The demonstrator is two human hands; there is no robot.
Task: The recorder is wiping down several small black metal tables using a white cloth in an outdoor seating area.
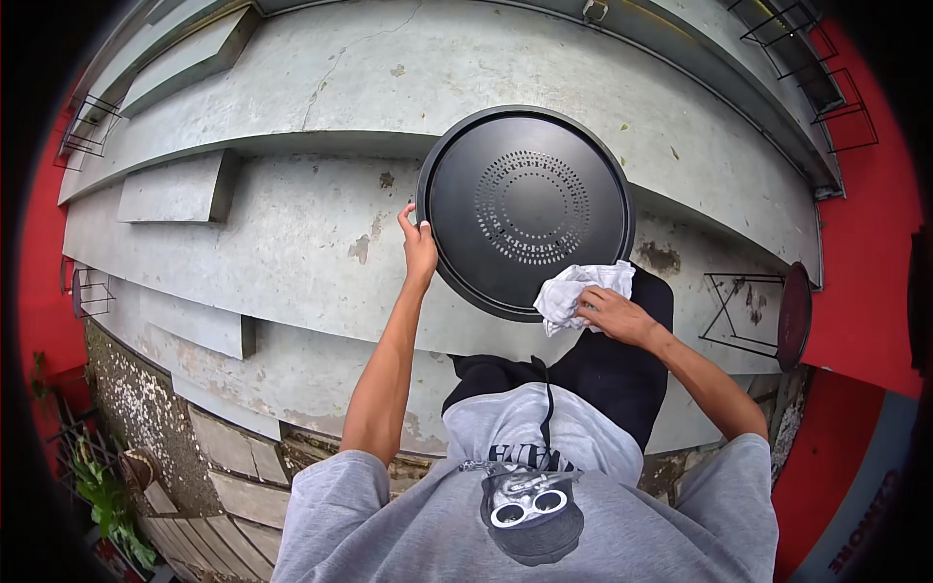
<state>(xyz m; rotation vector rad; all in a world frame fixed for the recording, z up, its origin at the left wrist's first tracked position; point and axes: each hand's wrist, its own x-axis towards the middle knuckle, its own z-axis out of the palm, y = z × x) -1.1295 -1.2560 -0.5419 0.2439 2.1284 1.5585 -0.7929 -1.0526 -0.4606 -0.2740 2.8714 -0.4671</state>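
A round black disc [452, 197], like a tray or tabletop, has a raised rim and rings of small punched holes around its middle. It is held up in front of my knees, its broad face turned towards me. My left hand [420, 248] grips the rim on the left side, thumb on the near face. In my right hand [609, 313] is a crumpled white cloth [576, 291], which lies against the lower right part of the rim. What supports the disc underneath is hidden.
Wide grey concrete steps [328, 240] with peeling paint surround me, with raised blocks [175, 186] on the left. At right stands a small round-topped table [793, 317] with thin metal legs, beside a red wall [867, 218]. Green plants [102, 495] grow at lower left.
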